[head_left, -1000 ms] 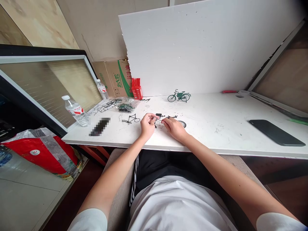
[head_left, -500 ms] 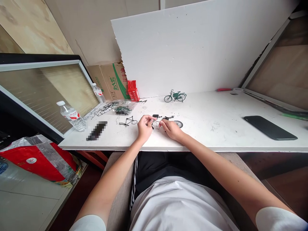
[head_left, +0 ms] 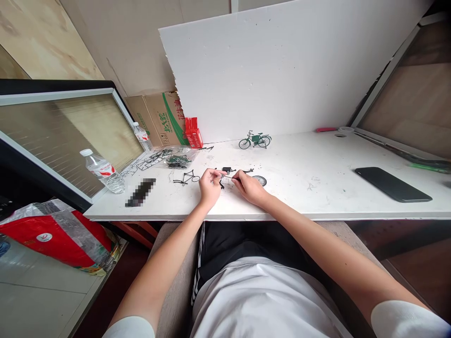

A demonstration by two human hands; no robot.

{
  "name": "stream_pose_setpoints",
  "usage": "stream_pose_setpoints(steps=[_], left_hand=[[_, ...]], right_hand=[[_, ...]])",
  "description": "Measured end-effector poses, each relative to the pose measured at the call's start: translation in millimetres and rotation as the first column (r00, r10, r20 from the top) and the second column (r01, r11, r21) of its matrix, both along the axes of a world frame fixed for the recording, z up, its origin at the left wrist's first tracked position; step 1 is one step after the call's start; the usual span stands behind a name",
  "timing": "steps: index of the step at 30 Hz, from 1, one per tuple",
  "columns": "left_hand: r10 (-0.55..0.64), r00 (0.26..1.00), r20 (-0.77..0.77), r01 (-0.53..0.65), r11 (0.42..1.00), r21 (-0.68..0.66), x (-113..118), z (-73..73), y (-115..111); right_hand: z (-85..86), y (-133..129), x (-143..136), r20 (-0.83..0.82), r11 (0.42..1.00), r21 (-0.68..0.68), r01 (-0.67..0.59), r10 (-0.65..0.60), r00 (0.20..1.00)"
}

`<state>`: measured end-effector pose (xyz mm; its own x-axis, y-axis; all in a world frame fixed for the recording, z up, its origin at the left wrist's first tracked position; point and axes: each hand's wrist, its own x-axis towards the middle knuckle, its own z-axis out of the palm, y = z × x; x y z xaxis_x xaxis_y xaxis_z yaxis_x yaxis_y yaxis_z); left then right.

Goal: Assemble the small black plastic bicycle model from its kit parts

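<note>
Near the front of the white table [head_left: 299, 202], my left hand [head_left: 210, 185] and my right hand [head_left: 248, 184] face each other with fingers pinched. Between the fingertips is a thin, small part, too fine to identify. A spoked wheel [head_left: 260, 180] lies just beyond my right hand. Left of my left hand is a dark bicycle frame [head_left: 188, 177]. A small black piece [head_left: 226, 169] lies beyond the hands, between them. Farther back stands a green model bicycle [head_left: 255, 140].
A plastic bag of parts [head_left: 179, 159], black part frames [head_left: 153, 159], a bottle [head_left: 104, 171] and a second bottle [head_left: 142, 136] are at the left. A red box [head_left: 193, 133] stands behind. At the right lie a black phone [head_left: 392, 184] and a red-handled item [head_left: 326, 129].
The whole view has shifted slightly. My right fingers are curled a little more, and the gap between my two hands' fingertips looks slightly wider.
</note>
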<state>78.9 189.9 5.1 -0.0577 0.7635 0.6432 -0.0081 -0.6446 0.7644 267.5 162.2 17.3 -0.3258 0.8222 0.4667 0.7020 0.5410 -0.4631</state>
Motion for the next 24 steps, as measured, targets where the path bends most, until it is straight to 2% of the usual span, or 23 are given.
stream_pose_setpoints(steps=[12,21,24], left_hand=[[-0.006,0.999,-0.049,0.006,1.000,-0.011,0.4,3.5,-3.6],[-0.001,0.996,-0.091,0.003,1.000,0.022,-0.1,0.1,-2.1],[0.012,0.998,-0.065,-0.010,1.000,0.024,0.5,-0.8,0.8]], right_hand=[[0.5,-0.2,-0.5,0.105,0.996,-0.040,0.081,-0.076,0.992],[-1.0,2.0,1.2,0.075,0.997,-0.073,0.022,-0.017,0.997],[-1.4,0.1,-1.1,0.083,1.000,-0.005,0.028,-0.028,0.996]])
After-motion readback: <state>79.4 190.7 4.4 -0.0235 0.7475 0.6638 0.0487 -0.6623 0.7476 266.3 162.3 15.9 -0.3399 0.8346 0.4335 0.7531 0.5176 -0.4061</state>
